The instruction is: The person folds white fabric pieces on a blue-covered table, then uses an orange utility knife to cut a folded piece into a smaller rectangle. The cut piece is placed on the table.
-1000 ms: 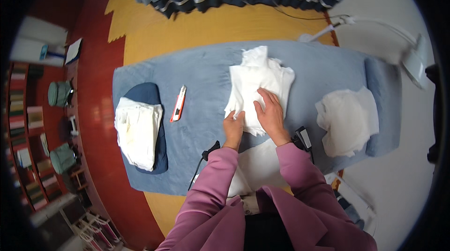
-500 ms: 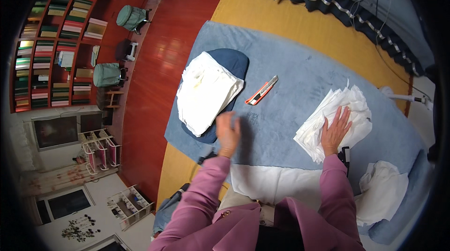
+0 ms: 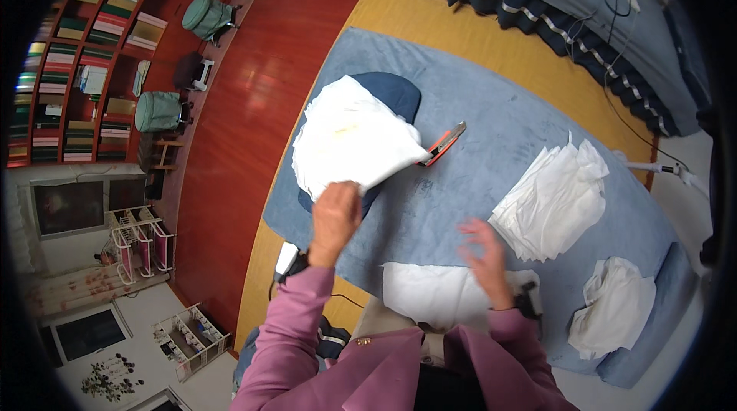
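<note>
Left pile [image 3: 345, 134]: white cloths on the navy cushion [image 3: 403, 94], left of centre in the upper half of the frame, right corner stretched out to the cutter [image 3: 445, 144]
Left hand [image 3: 335, 211]: at the pile's lower edge, fingers curled together; their tips are hidden, so I cannot tell whether they clamp cloth; a pinch on too few layers could peel the top ones away and skew the rest
Right hand [image 3: 485, 261]: right of centre, blurred, fingers apart and holding nothing, just beside the lower left edge of the right pile [image 3: 549, 203]; with only one hand at the left pile, a lift could sag on the far side
Cutter: orange, its lower end meeting the cloth corner, under or only against it I cannot tell; a tug there could drag it along, and a bared blade, too small to make out, could nick cloth or fingers
Cushion: juts out at the pile's upper right; being soft, it could let layers slide if pulled sideways
Right pile: loose, fanned edges; a brush from hand or sleeve could spread them over the bed [image 3: 507, 111]
</note>
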{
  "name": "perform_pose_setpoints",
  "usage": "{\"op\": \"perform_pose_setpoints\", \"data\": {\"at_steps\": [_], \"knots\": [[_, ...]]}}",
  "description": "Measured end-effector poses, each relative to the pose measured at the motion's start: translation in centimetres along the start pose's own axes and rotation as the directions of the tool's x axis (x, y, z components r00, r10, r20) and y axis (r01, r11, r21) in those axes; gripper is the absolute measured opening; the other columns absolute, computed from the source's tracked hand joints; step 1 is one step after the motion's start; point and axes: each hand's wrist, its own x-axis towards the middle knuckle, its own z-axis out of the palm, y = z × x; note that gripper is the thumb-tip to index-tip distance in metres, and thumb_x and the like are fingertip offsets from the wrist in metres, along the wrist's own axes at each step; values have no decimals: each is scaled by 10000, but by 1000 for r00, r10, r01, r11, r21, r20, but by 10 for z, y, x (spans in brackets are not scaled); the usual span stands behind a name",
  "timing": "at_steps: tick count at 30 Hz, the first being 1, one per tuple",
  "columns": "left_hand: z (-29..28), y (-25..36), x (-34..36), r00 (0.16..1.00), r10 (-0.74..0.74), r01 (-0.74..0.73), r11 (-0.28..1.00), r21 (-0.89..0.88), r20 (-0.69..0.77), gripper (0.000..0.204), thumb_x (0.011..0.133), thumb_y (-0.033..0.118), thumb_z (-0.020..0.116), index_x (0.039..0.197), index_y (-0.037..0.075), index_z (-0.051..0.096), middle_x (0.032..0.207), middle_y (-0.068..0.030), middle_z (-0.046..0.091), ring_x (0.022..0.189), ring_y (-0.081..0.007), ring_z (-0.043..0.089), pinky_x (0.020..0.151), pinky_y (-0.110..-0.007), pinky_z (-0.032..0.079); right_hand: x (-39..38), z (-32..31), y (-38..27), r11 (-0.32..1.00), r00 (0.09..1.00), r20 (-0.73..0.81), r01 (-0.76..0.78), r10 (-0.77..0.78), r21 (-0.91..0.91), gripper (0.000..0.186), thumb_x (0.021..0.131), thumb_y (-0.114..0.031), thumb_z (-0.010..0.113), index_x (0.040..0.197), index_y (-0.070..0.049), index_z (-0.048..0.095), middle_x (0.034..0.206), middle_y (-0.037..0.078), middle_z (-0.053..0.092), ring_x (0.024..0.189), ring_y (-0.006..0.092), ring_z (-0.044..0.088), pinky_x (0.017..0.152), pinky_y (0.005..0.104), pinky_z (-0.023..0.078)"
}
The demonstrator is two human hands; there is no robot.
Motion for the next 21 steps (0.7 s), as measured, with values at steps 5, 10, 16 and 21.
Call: {"op": "perform_pose_setpoints", "data": {"at_steps": [5,10,16,21], "knots": [[-22,69,-42,984,78,-61,992,-107,161,183,725,6,680,889,25,602,837,-118,600,732,-306,590,623,-407,493,24,127,-10,524,890,192,-405,413,749,485,968,-329,613,1339,-36,503,1291,95,565,1182,193,533,968,381,465],[-38,99,-95,931,42,78,947,-311,363,134,789,126,720,824,34,629,770,-137,603,717,-331,604,616,-409,484,1,137,25,695,915,-27,-286,403,660,473,913,-181,677,1315,19,526,1261,80,592,1125,187,571,964,320,450],[22,23,-144,911,-348,388,905,-173,221,365,818,273,743,1025,-11,642,942,-192,625,906,-388,593,774,-444,483,-33,118,99,901,896,-98,-434,433,7,424,843,-234,754,1178,-8,625,1088,129,705,990,243,665,842,353,515],[78,-18,-193,756,-545,601,798,-55,363,602,719,415,831,1043,-52,633,892,-166,635,830,-325,603,768,-405,501,-80,125,118,817,836,-393,-505,383,-278,366,804,-330,777,953,-13,674,907,140,719,822,294,686,740,379,532]]}}
